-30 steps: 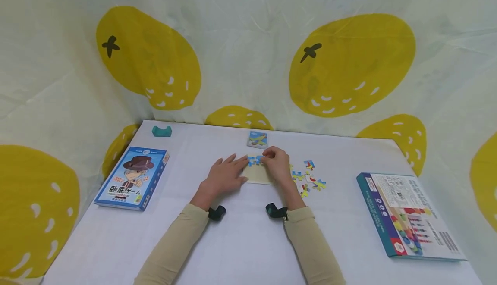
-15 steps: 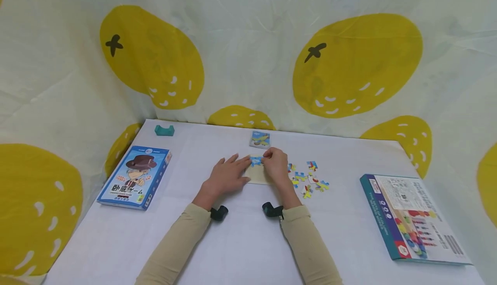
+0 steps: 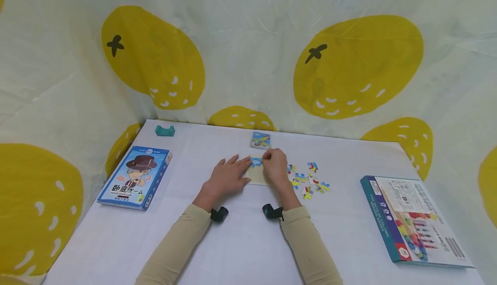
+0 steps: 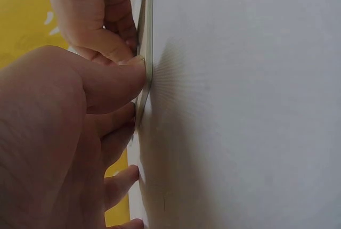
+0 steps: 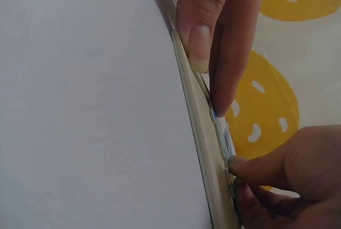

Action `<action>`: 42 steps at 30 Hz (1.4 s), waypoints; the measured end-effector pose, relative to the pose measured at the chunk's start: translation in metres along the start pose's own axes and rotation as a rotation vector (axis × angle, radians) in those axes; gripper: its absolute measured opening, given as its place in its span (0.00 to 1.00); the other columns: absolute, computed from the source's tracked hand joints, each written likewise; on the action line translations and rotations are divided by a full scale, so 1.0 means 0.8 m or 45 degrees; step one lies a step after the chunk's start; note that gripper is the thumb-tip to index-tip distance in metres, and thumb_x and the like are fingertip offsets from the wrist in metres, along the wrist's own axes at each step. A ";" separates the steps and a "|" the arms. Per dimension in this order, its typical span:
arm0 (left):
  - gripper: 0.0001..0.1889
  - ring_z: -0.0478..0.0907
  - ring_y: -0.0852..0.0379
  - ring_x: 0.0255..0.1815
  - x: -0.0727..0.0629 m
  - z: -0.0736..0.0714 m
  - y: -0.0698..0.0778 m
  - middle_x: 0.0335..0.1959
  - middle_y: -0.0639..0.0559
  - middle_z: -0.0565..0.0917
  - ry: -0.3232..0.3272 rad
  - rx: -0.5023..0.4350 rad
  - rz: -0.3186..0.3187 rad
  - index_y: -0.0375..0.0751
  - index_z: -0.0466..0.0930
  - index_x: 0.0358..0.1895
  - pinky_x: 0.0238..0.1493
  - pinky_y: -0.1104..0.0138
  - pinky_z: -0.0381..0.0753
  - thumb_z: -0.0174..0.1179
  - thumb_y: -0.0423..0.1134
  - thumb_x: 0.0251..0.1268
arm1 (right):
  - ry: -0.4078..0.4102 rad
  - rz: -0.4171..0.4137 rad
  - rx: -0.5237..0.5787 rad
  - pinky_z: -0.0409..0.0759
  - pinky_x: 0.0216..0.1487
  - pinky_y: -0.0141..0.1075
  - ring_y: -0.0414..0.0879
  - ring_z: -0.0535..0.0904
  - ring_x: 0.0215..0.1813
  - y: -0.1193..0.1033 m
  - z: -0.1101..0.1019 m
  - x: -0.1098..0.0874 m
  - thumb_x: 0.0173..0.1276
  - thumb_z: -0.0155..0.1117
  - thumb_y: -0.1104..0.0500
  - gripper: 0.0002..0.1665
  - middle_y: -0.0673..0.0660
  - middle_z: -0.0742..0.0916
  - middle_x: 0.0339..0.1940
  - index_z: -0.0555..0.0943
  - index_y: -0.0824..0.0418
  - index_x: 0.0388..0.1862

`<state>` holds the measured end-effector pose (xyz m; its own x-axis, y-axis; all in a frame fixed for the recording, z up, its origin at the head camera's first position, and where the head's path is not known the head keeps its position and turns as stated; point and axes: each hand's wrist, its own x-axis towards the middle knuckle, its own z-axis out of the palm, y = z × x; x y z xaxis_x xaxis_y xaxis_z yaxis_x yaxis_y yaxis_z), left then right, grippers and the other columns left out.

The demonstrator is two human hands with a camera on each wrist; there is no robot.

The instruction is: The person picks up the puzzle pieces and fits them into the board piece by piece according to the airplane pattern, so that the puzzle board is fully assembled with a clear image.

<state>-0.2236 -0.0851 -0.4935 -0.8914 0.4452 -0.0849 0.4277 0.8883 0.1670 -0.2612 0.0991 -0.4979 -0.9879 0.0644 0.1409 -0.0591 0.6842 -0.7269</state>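
Observation:
A pale puzzle board (image 3: 258, 178) lies flat in the middle of the table, with blue puzzle pieces (image 3: 256, 162) along its far edge. My left hand (image 3: 228, 177) lies over the board's left side. Its fingertips touch the pieces, and in the left wrist view the thumb (image 4: 120, 82) rests at the board's near rim. With thumb and forefinger, my right hand (image 3: 275, 167) pinches a puzzle piece at the right end of that row. That piece is mostly hidden by the fingers; the right wrist view shows the fingertips (image 5: 240, 166) at the piece's edge.
Several loose puzzle pieces (image 3: 307, 180) lie right of the board. A small picture card (image 3: 260, 140) sits behind it. A blue game box (image 3: 135, 177) stands left, a larger box (image 3: 415, 220) right, and a teal holder (image 3: 165, 131) at the back left.
My right hand has shifted slightly left, toward the left hand, still at the row of pieces. The left hand stays in place on the board. The head view has turned slightly.

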 end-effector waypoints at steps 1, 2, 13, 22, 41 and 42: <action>0.34 0.55 0.47 0.81 0.000 0.000 0.000 0.80 0.64 0.58 -0.005 0.002 -0.003 0.59 0.58 0.78 0.75 0.38 0.57 0.50 0.60 0.72 | -0.012 -0.009 0.001 0.76 0.45 0.42 0.52 0.77 0.40 0.000 -0.001 0.000 0.60 0.68 0.67 0.01 0.59 0.82 0.34 0.86 0.66 0.30; 0.34 0.55 0.47 0.81 0.000 0.000 0.000 0.80 0.64 0.58 -0.007 0.001 -0.005 0.59 0.58 0.78 0.75 0.38 0.57 0.50 0.60 0.72 | -0.027 -0.017 0.002 0.76 0.44 0.42 0.52 0.77 0.40 0.001 -0.002 0.000 0.60 0.68 0.68 0.02 0.59 0.82 0.34 0.86 0.65 0.31; 0.34 0.54 0.46 0.81 -0.002 -0.006 0.006 0.80 0.63 0.58 -0.033 -0.020 -0.034 0.58 0.58 0.78 0.75 0.38 0.55 0.51 0.60 0.72 | -0.260 -0.115 -0.021 0.78 0.50 0.41 0.50 0.76 0.43 0.015 -0.019 0.002 0.61 0.67 0.71 0.10 0.58 0.82 0.43 0.86 0.63 0.40; 0.34 0.55 0.47 0.81 0.000 -0.003 0.008 0.80 0.61 0.58 -0.011 -0.036 0.005 0.55 0.59 0.78 0.76 0.39 0.55 0.51 0.59 0.72 | -0.154 -0.168 -0.079 0.75 0.54 0.47 0.55 0.75 0.47 0.017 -0.015 0.001 0.57 0.70 0.69 0.10 0.61 0.81 0.42 0.85 0.64 0.39; 0.33 0.54 0.47 0.81 0.002 -0.004 0.027 0.80 0.60 0.59 -0.040 -0.012 0.044 0.55 0.57 0.79 0.75 0.39 0.57 0.50 0.57 0.74 | -0.204 -0.164 -0.162 0.76 0.56 0.47 0.55 0.76 0.48 0.022 -0.037 -0.002 0.62 0.66 0.68 0.09 0.61 0.82 0.43 0.85 0.63 0.42; 0.33 0.54 0.48 0.81 0.003 -0.004 0.027 0.80 0.61 0.59 -0.042 -0.003 0.040 0.56 0.57 0.79 0.76 0.39 0.57 0.50 0.57 0.74 | -0.209 -0.163 -0.152 0.77 0.56 0.48 0.55 0.77 0.49 0.025 -0.040 -0.002 0.63 0.64 0.69 0.10 0.60 0.82 0.44 0.85 0.63 0.43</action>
<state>-0.2166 -0.0651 -0.4871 -0.8723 0.4760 -0.1118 0.4547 0.8738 0.1724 -0.2564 0.1360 -0.4909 -0.9840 -0.1410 0.1086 -0.1779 0.7610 -0.6239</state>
